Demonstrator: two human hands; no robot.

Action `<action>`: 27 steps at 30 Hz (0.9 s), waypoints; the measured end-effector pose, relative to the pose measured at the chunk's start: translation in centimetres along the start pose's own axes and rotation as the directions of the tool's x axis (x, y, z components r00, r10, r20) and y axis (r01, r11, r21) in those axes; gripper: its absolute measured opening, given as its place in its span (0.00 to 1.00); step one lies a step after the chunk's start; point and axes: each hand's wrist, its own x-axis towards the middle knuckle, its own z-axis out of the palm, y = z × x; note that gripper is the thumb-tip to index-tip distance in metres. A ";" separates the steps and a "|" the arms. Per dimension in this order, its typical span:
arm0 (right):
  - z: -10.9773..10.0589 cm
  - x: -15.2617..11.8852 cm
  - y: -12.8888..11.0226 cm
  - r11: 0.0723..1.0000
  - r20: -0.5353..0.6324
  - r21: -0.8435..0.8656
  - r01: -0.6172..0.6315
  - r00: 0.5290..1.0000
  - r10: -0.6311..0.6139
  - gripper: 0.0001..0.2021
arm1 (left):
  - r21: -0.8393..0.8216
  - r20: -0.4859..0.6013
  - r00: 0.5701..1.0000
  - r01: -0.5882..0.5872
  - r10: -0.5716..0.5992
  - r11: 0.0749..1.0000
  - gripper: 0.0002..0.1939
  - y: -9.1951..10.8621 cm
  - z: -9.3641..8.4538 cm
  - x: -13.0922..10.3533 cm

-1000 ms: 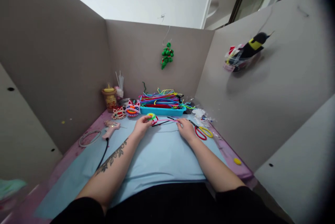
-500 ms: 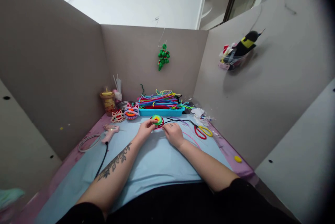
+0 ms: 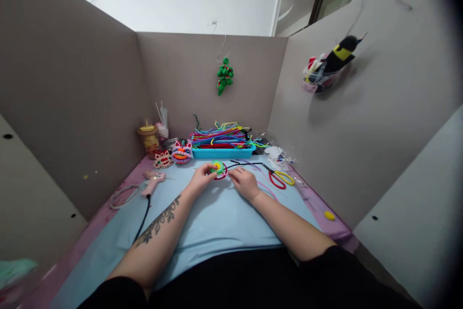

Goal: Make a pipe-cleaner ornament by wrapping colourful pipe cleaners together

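Observation:
My left hand point(image 3: 202, 179) pinches a small round coil point(image 3: 217, 167) of green and yellow pipe cleaner between thumb and fingers. A red pipe cleaner point(image 3: 225, 172) curves loosely around the coil's right and lower side. At its right end the fingertips of my right hand point(image 3: 245, 184) are closed together; the exact grip is too small to see clearly. Behind the hands, a black pipe cleaner point(image 3: 249, 164) lies on the blue cloth point(image 3: 224, 217). Pink and purple strands lie beside my right hand.
A blue tray point(image 3: 224, 153) heaped with pipe cleaners stands behind. To the right lie scissors point(image 3: 278, 179) with red and yellow handles. A pink glue gun point(image 3: 154, 183) with its cord is on the left, near two animal-face crafts point(image 3: 182, 153). Grey panels surround the table.
My right hand has shifted slightly right and down, away from the coil. The coil has tilted a little in my left hand, and the red loop shows more on its right side.

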 end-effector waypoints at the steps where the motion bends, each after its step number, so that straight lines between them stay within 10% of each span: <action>1: -0.1 0.0 0.1 1.000 -0.006 0.011 0.000 1.000 0.000 0.10 | 0.003 0.006 1.000 -0.002 0.002 1.000 0.15 -0.1 0.0 0.0; 27: 1.0 -0.1 -0.4 0.971 0.074 0.213 -0.113 0.992 0.099 0.08 | 0.068 0.087 0.996 0.014 -0.020 0.998 0.16 0.7 0.4 -0.5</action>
